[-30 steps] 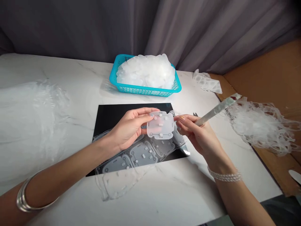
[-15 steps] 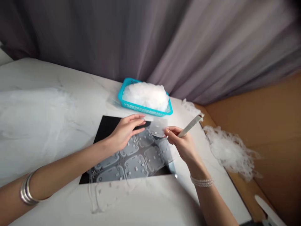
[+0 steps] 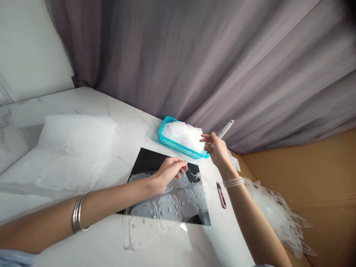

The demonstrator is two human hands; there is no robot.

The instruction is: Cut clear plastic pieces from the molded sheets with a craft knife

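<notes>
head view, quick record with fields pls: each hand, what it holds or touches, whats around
left hand: resting on translucent moulded silicone sheet, fingers loosely bent
under sheet: black rectangular mat
right hand: closed on pale slim stick tool, at right end of teal plastic basket
in basket: heap of translucent white pieces
by right forearm: small purple-handled snips on white marble table
far right: pile of translucent trimmings

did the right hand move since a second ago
Yes. The right hand, holding the white tool, went from beside the black mat away from the person, to the right end of the teal basket.
</notes>
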